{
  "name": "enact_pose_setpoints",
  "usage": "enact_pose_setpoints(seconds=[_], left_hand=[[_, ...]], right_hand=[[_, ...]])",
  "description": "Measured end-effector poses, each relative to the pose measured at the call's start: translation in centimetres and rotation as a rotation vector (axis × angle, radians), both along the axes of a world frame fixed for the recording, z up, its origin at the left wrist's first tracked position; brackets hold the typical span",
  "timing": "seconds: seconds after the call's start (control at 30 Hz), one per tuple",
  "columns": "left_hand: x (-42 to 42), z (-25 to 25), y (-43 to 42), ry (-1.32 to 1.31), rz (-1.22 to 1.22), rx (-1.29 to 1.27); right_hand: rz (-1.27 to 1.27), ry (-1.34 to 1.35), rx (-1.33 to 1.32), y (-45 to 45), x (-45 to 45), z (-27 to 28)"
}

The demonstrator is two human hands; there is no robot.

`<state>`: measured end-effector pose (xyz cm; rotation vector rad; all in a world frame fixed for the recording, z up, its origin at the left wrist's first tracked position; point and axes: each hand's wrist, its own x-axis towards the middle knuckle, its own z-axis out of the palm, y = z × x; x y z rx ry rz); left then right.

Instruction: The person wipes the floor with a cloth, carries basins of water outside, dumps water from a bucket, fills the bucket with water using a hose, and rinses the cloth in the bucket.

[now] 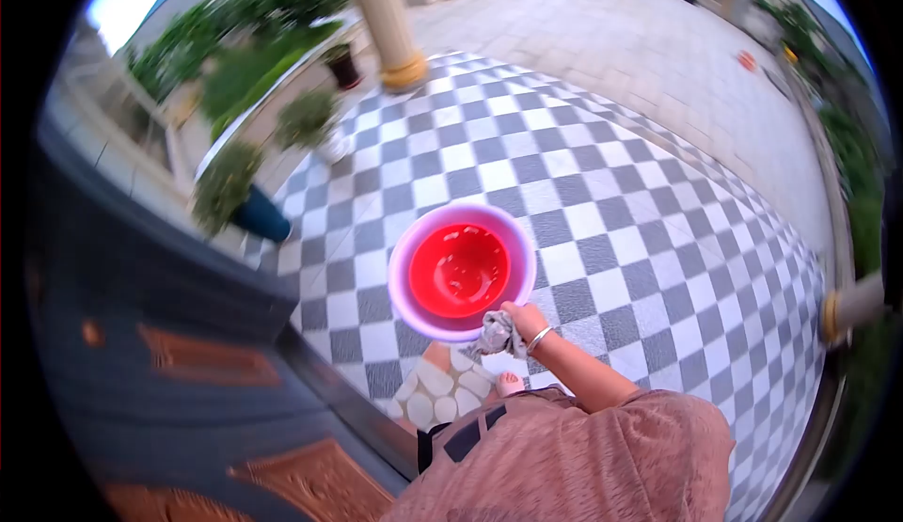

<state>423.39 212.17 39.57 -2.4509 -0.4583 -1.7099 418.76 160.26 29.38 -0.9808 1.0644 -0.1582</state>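
Observation:
A pink-purple basin (404, 282) with a red bowl (461, 273) inside it is at the middle of the view, above the checkered floor. My right hand (527, 323), with a bracelet at the wrist, is closed at the basin's lower right rim. A crumpled grey cloth (499, 334) is bunched beside that hand, against the rim. Whether the fingers grip the rim as well as the cloth is hard to tell. My left hand does not show.
A dark door (188, 409) with copper-coloured panels stands at the left. Potted plants (259, 212) and a column (381, 23) are at the upper left. Grey and white tiles (602, 221) lead to a paved yard (583, 23). Another column (856, 310) stands at the right.

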Motion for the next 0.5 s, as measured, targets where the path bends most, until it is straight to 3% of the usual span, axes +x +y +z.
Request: enact_pose_setpoints(seconds=[0.13, 0.23, 0.37, 0.47, 0.5], left_hand=[[9.9, -9.8, -14.3, 0.469, -0.550, -0.247], [13.9, -17.0, -23.9, 0.946, -0.776, -0.458], [18.2, -23.6, -34.0, 1.536, -0.823, -0.866], [21.9, -27.5, -39.9, 1.754, -0.712, -1.097], [23.2, -28.5, -41.7, 1.799, -0.666, -1.143]], right_hand=[[-0.057, 0.109, -0.054, -3.2, -2.0, -1.1], [-0.210, 0.091, -0.005, -6.2, -4.0, -1.1], [-0.367, 0.130, -0.012, -11.5, -6.4, -0.7], [-0.586, 0.097, -0.031, -15.5, -7.7, -5.0], [-0.626, 0.088, 0.049, -16.9, -8.4, -4.0]])
